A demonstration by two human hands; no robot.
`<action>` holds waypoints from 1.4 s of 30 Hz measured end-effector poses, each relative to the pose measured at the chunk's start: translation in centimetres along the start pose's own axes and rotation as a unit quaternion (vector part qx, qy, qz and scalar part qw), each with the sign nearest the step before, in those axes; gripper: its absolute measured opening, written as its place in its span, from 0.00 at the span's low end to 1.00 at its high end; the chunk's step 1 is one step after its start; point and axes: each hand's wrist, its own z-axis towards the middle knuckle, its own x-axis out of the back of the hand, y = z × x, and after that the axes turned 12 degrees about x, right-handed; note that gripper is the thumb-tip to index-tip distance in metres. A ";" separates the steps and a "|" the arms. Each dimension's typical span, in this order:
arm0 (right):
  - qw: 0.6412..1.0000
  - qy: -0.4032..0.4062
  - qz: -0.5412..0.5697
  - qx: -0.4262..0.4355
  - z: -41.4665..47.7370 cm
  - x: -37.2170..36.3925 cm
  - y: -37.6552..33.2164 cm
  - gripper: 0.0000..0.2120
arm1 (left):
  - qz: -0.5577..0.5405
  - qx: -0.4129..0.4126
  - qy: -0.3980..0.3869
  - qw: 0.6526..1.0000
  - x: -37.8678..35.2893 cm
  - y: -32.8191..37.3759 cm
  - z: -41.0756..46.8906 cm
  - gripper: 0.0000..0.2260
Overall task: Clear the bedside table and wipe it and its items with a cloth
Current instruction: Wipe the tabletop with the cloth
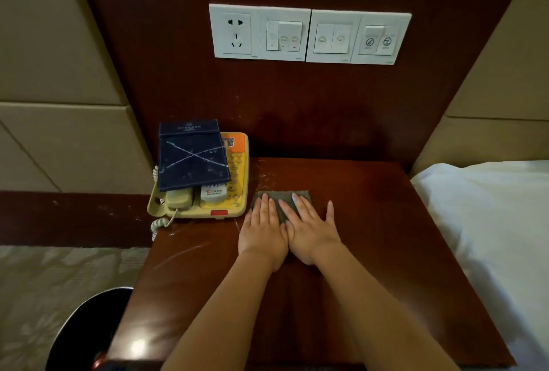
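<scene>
Nearest to me, at the lower left, I see a round black bin point(89, 329) on the patterned carpet point(44, 290); what lies inside it I cannot make out beyond a reddish glint at the rim. Both my forearms reach forward over the glossy reddish-brown wooden bedside table point(386, 252). My left hand point(263, 234) and right hand point(312, 231) lie flat, palms down, side by side and touching at the thumbs, fingers spread slightly. They press on a small grey rectangular cloth point(283, 201), which sits under the fingers of both hands near the middle of the table; its far edge shows just past my fingertips. White dusty streaks mark the table on the left and beyond the cloth.

Just left of the cloth, at the table's far left corner, stands a yellow-and-cream corded telephone point(228, 198) with a red tab on its near edge. A dark blue notepad folder point(193, 156), scratched with a pale X, lies tilted across the handset; its small gilt print is too fine to read. White bedding point(490, 222) lies to the right. On the dark wooden wall panel farther back sits a row of white switch and socket plates point(309, 35).
</scene>
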 end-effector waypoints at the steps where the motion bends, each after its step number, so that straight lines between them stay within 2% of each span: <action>1: 1.000 0.000 -0.007 0.003 1.5 0.5 0.9 0.24 | -0.007 0.007 0.001 1.000 0.2 0.4 1.8 0.26; 8: 1.000 0.011 -0.004 0.016 9.2 2.6 5.3 0.24 | -0.045 0.041 0.001 0.998 1.4 2.1 10.5 0.26; 16: 1.000 0.023 0.007 0.016 11.8 3.2 8.2 0.24 | -0.036 0.022 0.011 0.999 2.5 3.7 13.9 0.26; 20: 0.999 0.035 0.012 0.004 10.2 2.8 11.4 0.24 | -0.034 0.009 0.012 0.999 2.8 7.2 13.4 0.26; 27: 0.996 0.045 0.025 -0.072 4.0 2.2 21.6 0.23 | -0.024 -0.057 0.018 0.998 3.1 19.0 12.1 0.26; 33: 0.990 0.043 0.010 -0.134 0.5 1.9 27.2 0.24 | -0.015 -0.113 0.016 0.993 3.3 25.8 11.6 0.26; 37: 0.986 0.031 0.017 -0.163 -1.5 1.5 28.3 0.24 | 0.001 -0.159 0.009 0.987 3.5 27.7 11.4 0.25; 42: 0.985 0.032 0.020 -0.170 -2.9 0.8 26.9 0.24 | -0.005 -0.189 0.000 0.982 3.1 26.7 9.6 0.25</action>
